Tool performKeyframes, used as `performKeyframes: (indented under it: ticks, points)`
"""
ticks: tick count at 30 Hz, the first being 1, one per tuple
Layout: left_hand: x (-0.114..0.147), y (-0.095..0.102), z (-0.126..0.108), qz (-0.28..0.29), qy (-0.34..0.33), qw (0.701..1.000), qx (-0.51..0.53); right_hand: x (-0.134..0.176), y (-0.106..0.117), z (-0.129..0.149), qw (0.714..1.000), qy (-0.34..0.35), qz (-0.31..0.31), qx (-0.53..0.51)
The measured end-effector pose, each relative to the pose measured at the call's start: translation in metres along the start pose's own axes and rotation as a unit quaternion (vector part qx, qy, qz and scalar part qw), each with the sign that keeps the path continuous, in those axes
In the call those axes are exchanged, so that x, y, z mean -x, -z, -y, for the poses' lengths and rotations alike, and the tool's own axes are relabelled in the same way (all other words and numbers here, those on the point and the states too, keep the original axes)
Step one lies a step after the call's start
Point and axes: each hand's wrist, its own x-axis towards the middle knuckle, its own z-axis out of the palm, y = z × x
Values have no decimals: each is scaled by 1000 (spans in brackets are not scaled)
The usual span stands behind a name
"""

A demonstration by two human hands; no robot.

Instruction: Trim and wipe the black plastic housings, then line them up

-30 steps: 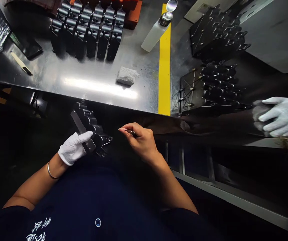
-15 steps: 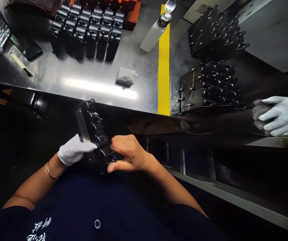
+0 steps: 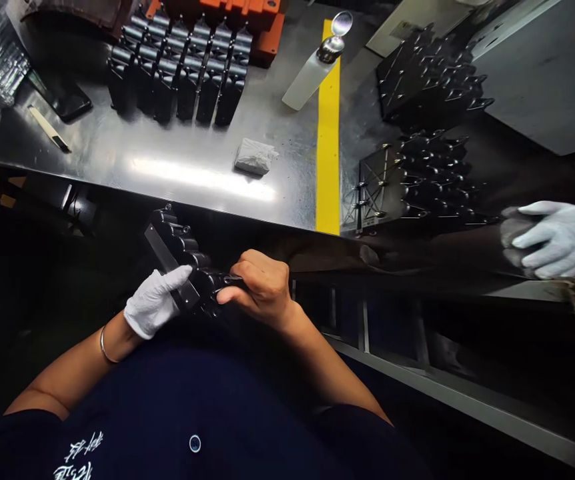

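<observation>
My left hand (image 3: 153,303), in a white glove, grips a black moulded part (image 3: 187,250) with a row of rounded barrels and one flat side. The part is tilted in front of my body, below the bench edge. My right hand (image 3: 262,287) is bare and closed at the part's lower right end. Something thin and dark shows at its fingertips, too small to name. Similar black parts (image 3: 177,73) stand in a row on the bench.
The metal bench (image 3: 167,150) carries a crumpled white wad (image 3: 256,157), a white bottle (image 3: 307,80), a light-handled cutter (image 3: 47,127) and yellow tape (image 3: 328,147). More black parts (image 3: 432,177) are stacked right. A co-worker's gloved hand (image 3: 562,240) is at far right.
The black part has turned, its top end leaning further left and its lower end moving up. My right hand has risen slightly along with it.
</observation>
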Motion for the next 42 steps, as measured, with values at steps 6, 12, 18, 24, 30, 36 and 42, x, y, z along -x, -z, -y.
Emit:
performKeyframes:
  ticks: [6, 12, 18, 24, 30, 36, 42]
  points:
    - [-3, -6, 1, -78, 81, 989, 101, -1, -4, 0, 1000, -4, 26, -3]
    - [-4, -13, -7, -80, 92, 971, 204, -6, 8, -9, 994, -41, 59, -78]
    - [-1, -11, -9, -51, 107, 966, 230, -15, 16, -25, 994, 10, 110, -6]
    - [2, -13, -7, -27, 132, 959, 249, -24, 20, -34, 979, 37, 190, -55]
    - [1, -13, -3, -33, 164, 960, 224, -20, 27, -38, 931, -18, 291, -222]
    - [-2, -6, 2, -12, 198, 959, 204, -16, 35, -40, 790, -71, 437, -424]
    - [-2, -9, -16, -39, 78, 963, 254, -8, 20, -24, 851, -246, 216, -411]
